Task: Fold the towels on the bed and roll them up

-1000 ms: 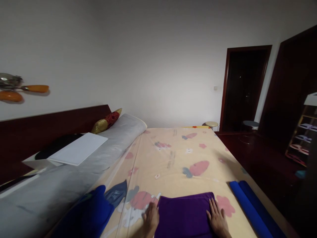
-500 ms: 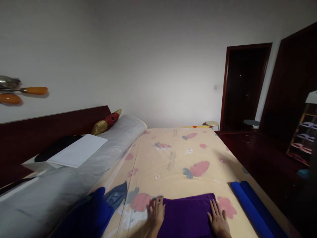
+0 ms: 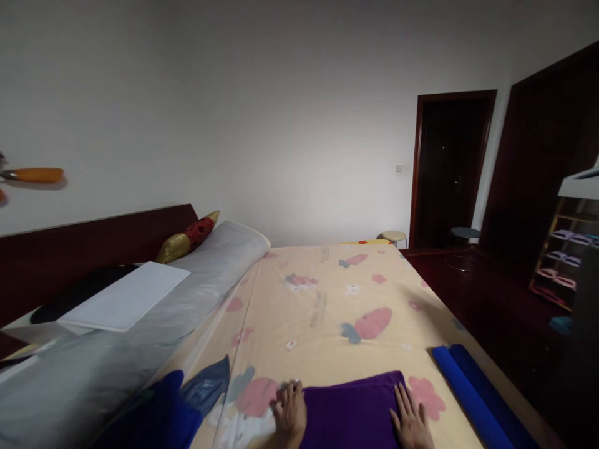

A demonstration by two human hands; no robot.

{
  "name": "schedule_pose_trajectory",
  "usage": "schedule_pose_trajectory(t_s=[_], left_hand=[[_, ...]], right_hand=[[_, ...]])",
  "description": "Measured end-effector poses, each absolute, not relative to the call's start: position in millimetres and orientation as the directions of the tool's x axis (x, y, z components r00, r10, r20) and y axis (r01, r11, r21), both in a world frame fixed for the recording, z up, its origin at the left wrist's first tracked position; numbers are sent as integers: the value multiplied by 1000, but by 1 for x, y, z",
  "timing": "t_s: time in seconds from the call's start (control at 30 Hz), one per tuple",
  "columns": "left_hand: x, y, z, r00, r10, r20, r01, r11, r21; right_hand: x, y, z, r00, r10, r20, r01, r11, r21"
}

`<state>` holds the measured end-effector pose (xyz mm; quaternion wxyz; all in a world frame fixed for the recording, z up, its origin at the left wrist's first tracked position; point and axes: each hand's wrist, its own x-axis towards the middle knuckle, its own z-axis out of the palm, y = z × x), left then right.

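Pressing the cloth flat at 6 o'clock on the bed: left hand at its 9 o'clock edge, right hand at 3, both open, palms down. Even outward strokes should best avoid creases.

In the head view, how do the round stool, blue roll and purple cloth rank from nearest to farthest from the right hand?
From the right hand:
1. purple cloth, touched, just left of it.
2. blue roll, right, along the bed edge.
3. round stool, beyond the far end.
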<state>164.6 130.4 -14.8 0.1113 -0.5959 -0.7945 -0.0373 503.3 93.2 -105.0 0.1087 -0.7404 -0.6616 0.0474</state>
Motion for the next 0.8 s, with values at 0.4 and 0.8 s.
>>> schedule_pose_trajectory(t_s=[0.4, 0.8], left_hand=[[181, 115, -25, 296, 943, 154, 953, -303, 23], [162, 111, -25, -72, 997, -21, 996, 71, -44]], right_hand=[[503, 90, -95, 123, 991, 49, 964, -108, -241], [504, 91, -99, 101, 993, 54, 969, -86, -230]])
